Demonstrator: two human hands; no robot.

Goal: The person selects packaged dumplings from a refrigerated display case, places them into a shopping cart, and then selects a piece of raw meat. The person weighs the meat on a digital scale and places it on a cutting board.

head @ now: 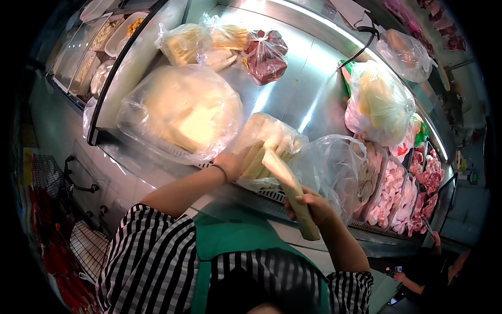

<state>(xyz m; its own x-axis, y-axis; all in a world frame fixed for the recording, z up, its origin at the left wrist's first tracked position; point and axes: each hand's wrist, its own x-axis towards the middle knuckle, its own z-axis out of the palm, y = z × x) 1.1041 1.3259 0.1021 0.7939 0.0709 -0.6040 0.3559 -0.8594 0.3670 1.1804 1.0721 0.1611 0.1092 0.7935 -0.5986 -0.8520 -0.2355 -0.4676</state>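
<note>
A long pale roll, perhaps of bean-curd sheet (288, 180), slants upward from my right hand (313, 206), whose fingers are closed around its lower half. Its upper end lies in front of a clear plastic bag (294, 137) with several similar pale rolls (253, 161) inside. My left hand (231, 163) is against the left side of that bag; its fingertips are blurred and partly hidden, so their grip is unclear. Left of it, a big clear bag (180, 110) holds a stack of pale round sheets.
Bagged pale food (184, 43) and a bag of dark red blocks (266, 57) sit farther back. To the right are a loose clear bag (327, 168), a full white bag (378, 102) and trays of raw meat (386, 194). Another person's hand (436, 238) holds tongs by the meat.
</note>
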